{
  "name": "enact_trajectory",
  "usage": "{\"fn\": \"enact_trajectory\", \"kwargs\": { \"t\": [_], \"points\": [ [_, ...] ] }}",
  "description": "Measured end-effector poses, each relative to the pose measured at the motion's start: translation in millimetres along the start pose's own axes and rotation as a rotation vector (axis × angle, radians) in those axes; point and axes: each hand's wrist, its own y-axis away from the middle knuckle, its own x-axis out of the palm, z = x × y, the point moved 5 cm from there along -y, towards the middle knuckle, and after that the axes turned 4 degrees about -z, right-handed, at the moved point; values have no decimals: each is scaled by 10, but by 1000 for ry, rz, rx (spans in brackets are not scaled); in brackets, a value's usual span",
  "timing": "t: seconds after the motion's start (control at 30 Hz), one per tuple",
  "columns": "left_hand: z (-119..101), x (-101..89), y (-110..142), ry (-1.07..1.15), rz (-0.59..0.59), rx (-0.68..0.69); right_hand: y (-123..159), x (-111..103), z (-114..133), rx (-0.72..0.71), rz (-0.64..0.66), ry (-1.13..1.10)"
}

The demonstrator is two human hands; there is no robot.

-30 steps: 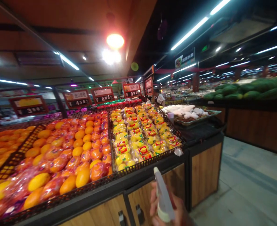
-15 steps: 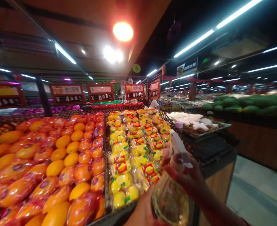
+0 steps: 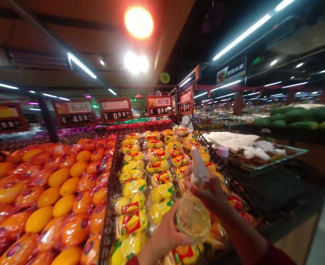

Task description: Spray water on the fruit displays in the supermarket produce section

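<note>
The left hand [image 3: 166,235] cups the body of a clear round plastic spray bottle with a white trigger head [image 3: 192,217], while the right hand [image 3: 210,193] closes around its neck. Yellow plastic-wrapped lemons [image 3: 140,184] lie directly beneath the grip, with glossy wrapped orange fruit [image 3: 64,191] further left

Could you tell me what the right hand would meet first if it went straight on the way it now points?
The right hand would probably meet the bagged lemons first, though depth is unclear.
</note>
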Motion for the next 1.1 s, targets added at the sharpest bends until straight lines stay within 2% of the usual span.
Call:
{"fn": "enact_trajectory", "kwargs": {
  "t": [0.2,0.4,0.6,0.77,0.8,0.93,1.0,1.1],
  "points": [
    [188,-100,-332,43,-90,2,-388,119,-418,68,121,-125],
    [345,-416,-516,-124,-250,-24,-717,309,-690,120,208,-273],
    [474,-605,-499,-181,-306,-25,-829,436,-763,123,270,-263],
    [675,-796,-358,-355,-523,-152,-764,490,-763,127,295,-338],
    [705,-814,-344,-391,-534,-177,-748,492,-772,138,305,-345],
    [807,-788,-337,-465,-411,-251,-704,478,-837,173,327,-332],
    [823,-778,-319,-503,-399,-270,-702,469,-875,172,321,-304],
    [742,-741,-294,-595,-418,-138,-708,478,-934,195,318,-286]
  ]
}}
